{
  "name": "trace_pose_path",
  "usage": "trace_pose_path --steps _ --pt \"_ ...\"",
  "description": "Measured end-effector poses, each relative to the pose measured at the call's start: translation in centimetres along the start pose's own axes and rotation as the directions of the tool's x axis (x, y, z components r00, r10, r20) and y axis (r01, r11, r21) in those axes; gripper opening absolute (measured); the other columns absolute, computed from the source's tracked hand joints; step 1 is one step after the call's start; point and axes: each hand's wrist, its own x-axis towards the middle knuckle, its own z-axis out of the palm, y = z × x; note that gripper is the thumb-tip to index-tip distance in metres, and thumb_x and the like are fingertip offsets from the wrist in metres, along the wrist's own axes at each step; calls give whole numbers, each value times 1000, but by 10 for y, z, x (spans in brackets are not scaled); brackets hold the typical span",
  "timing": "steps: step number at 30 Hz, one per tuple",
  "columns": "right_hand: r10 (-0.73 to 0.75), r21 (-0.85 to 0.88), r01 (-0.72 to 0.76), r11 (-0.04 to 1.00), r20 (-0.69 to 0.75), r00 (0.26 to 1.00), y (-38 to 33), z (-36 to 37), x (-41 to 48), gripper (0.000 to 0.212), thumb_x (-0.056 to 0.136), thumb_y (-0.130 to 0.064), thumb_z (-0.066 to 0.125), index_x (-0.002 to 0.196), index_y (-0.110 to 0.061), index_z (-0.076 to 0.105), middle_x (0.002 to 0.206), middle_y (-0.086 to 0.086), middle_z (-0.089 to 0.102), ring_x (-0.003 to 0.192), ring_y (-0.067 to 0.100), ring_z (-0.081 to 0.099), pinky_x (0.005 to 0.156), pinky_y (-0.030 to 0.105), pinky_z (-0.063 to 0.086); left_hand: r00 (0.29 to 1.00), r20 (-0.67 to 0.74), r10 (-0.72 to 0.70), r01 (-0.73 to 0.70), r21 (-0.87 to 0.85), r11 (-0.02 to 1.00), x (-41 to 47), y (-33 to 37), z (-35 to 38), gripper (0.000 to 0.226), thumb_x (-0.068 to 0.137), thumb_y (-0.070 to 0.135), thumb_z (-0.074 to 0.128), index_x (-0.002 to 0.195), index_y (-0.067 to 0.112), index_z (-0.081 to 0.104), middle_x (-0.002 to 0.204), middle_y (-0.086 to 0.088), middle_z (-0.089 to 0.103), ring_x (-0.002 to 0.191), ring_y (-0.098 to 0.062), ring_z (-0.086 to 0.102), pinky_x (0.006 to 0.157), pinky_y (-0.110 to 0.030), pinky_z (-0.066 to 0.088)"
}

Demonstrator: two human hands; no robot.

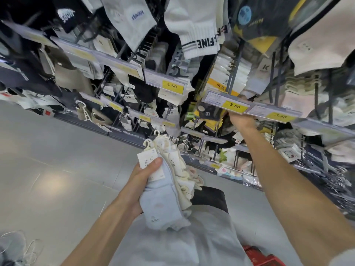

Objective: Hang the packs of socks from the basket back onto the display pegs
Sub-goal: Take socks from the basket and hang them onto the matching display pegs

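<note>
My left hand [143, 181] grips a bundle of sock packs [167, 187], pale blue in front and cream behind, with white plastic hooks [151, 140] sticking up at the top. My right hand [242, 120] reaches up under the price rail marked 3.80 [234, 106], among white sock packs [230, 77] hanging on a peg. Its fingers are hidden behind the rail and the packs. A corner of the red basket [261, 256] shows at the bottom edge.
Rows of pegs loaded with socks fill the display wall [134, 73], with yellow price tags such as 3.50 [171, 85]. Large socks [196, 27] hang close overhead. Grey tiled floor [48, 160] lies to the left.
</note>
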Motion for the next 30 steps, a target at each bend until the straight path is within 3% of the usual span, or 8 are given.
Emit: trace_pose_path --steps 2,5,9,12,15,20,25,30 --pt "-155 -28 153 988 -65 986 5 7 -11 41 98 -27 57 129 -1 58 129 19 62 121 33 57 98 35 43 999 -24 25 -24 42 999 -2 3 1 48 70 33 81 113 18 66 96 -13 77 81 -29 75 66 -42 62" --pt "-253 63 256 965 -62 966 23 19 -51 55 98 -33 58 145 -10 40 146 9 47 135 26 44 112 34 34 998 -41 39 -38 36 999 -4 7 0 46 71 31 80 112 15 65 91 -11 76 77 -27 75 63 -39 61" --pt "-449 275 396 876 169 877 42 29 -155 54 89 -60 58 137 -37 51 127 -35 54 120 -16 48 84 -1 40 995 -56 86 -83 48 995 -5 12 7 62 61 31 81 117 14 62 93 -9 75 79 -23 74 64 -37 61" --pt "-547 327 452 830 313 776 41 53 -211 80 70 -74 67 140 -51 36 137 -37 45 122 -15 48 90 5 43 992 18 122 -122 11 992 -3 13 14 61 65 29 87 119 11 66 104 -15 76 87 -29 75 67 -37 61" --pt "-524 219 480 850 245 816 51 76 -225 89 71 -68 68 144 -51 21 142 -39 35 132 -9 40 104 19 39 999 37 33 -33 13 999 -3 7 15 64 66 35 87 122 11 67 108 -21 75 89 -34 75 67 -39 61" --pt "-246 161 194 968 440 863 113 101 -227 85 79 -40 77 147 -36 27 122 -10 66 106 9 66 94 40 54 970 2 -242 242 69 968 -15 -37 -17 53 81 23 78 128 4 63 118 -28 69 101 -41 69 88 -50 57" --pt "-227 346 91 934 374 899 129 116 -229 73 76 -22 81 137 -33 42 108 -5 71 96 11 70 86 37 58 948 123 -293 282 95 955 -22 -35 -40 53 78 18 72 128 4 63 121 -28 68 102 -39 70 89 -48 58" --pt "-243 338 107 935 391 888 143 126 -246 63 71 -37 78 123 -51 46 108 -33 66 99 -5 66 76 15 53 927 193 -322 299 141 944 -32 -43 -70 58 84 18 65 140 8 52 132 -25 63 120 -40 62 104 -50 49"
